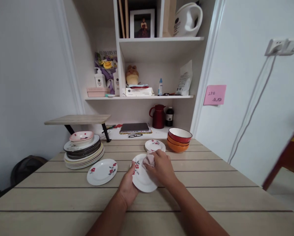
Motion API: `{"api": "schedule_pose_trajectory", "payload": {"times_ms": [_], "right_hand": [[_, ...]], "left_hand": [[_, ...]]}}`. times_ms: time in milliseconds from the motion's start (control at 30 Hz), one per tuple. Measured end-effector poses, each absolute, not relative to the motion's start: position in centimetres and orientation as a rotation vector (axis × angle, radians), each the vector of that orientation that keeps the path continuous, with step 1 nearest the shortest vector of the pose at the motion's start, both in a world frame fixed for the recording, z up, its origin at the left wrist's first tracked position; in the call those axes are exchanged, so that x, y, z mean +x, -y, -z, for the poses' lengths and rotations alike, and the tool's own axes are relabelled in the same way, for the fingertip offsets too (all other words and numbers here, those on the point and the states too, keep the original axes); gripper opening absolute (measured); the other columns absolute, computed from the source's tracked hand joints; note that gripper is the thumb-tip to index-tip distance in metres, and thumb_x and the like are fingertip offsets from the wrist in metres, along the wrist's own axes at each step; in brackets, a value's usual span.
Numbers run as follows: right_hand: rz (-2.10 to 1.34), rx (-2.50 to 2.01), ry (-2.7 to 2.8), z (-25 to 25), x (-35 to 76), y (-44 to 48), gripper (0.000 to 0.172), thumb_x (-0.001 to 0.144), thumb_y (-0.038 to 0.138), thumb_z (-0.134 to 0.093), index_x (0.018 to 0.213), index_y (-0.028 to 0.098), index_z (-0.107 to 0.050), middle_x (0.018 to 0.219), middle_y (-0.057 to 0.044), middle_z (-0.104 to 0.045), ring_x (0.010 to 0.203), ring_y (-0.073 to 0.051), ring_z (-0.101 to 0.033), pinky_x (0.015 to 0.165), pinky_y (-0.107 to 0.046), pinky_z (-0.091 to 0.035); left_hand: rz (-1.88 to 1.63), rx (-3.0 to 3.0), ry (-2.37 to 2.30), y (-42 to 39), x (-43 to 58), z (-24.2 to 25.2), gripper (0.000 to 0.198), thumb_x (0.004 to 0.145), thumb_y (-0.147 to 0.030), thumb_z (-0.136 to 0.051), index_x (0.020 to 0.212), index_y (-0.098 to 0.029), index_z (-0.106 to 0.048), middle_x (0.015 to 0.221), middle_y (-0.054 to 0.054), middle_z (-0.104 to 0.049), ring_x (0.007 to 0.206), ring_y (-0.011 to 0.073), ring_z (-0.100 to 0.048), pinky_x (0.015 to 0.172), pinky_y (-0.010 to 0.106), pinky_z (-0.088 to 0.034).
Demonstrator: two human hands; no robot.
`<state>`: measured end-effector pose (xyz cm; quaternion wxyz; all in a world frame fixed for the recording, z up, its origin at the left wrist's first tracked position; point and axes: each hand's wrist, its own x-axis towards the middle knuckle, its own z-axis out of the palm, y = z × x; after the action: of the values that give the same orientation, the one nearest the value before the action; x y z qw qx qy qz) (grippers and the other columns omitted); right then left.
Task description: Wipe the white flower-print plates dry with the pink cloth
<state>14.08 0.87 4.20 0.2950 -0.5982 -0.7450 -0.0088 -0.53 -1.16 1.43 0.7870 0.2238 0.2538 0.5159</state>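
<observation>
A white plate with red flowers [144,179] is tilted above the table, its left edge gripped by my left hand [129,184] with the thumb on the rim. My right hand [163,167] is closed around a crumpled pale cloth [148,160] and presses it on the plate's upper right part. Just behind, another flowered plate [154,144] lies on the table, partly covered by the right hand and cloth. To the left, a single flowered plate [102,172] rests flat on the boards.
Stacked plates [84,157] topped by a pink dotted bowl [81,136] stand at the left, beside a small raised shelf [78,119]. Red and orange bowls [178,140] are stacked at the back right. Behind are glasses [135,135], a laptop [134,127] and a red jug [158,116].
</observation>
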Motion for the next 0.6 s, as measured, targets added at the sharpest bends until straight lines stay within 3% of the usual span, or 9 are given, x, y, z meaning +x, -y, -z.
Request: {"api": "schedule_pose_trajectory", "payload": {"times_ms": [100,200,433,600], "right_hand": [[0.035,-1.579,2.073,-4.2,13.6,-0.1,0.034,0.076,0.046,-0.064,0.094,0.017,-0.067,0.103,-0.011,-0.059,0.102,-0.029,-0.05,0.086,-0.04,-0.032],[-0.027,-1.43,2.233,-3.9,12.4,0.9,0.03,0.073,0.044,-0.067,0.087,0.017,-0.066,0.1,-0.009,-0.06,0.098,-0.026,-0.05,0.085,-0.038,-0.033],[-0.002,-1.252,2.165,-4.1,11.5,0.8,0.031,0.079,0.038,-0.064,0.107,0.024,-0.061,0.108,-0.006,-0.058,0.103,-0.024,-0.048,0.089,-0.037,-0.031],[0.042,-1.529,1.978,-4.6,13.4,-0.6,0.028,0.082,0.043,-0.059,0.097,0.02,-0.062,0.107,-0.01,-0.059,0.104,-0.027,-0.048,0.088,-0.039,-0.031]], "left_hand": [[-1.174,0.483,-0.458,1.1,-1.0,-1.7,0.044,0.09,-0.04,-0.054,0.122,-0.01,-0.061,0.111,0.015,-0.071,0.106,0.0267,-0.066,0.101,0.041,-0.044],[-1.216,0.486,-0.422,0.9,-1.6,-1.9,0.042,0.09,-0.038,-0.054,0.12,-0.01,-0.063,0.11,0.014,-0.072,0.106,0.0261,-0.066,0.101,0.039,-0.044],[-1.004,0.505,-0.499,1.3,-0.8,-1.4,0.046,0.09,-0.044,-0.052,0.118,-0.01,-0.064,0.106,0.014,-0.073,0.106,0.0268,-0.066,0.099,0.039,-0.045],[-1.009,0.506,-0.543,1.5,-0.1,-0.9,0.05,0.087,-0.045,-0.057,0.121,-0.01,-0.062,0.104,0.014,-0.074,0.104,0.0279,-0.067,0.098,0.04,-0.045]]}}
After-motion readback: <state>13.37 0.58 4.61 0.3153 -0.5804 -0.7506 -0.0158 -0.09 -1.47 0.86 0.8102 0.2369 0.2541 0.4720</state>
